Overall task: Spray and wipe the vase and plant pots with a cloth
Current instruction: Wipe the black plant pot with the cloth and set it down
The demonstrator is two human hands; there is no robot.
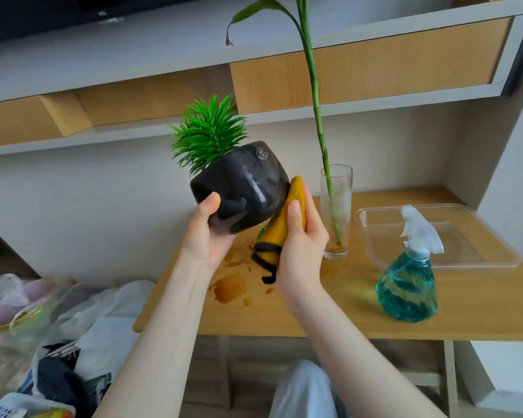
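Black pot (248,188) underside hidden, tilted.

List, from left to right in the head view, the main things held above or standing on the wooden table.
Black plant pot → yellow cloth → glass vase → blue spray bottle

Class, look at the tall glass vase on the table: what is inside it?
The glass vase holds one long green bamboo stalk, rising well above the rim, with brownish bits at its base. Whether there is water cannot be told through the clear glass.
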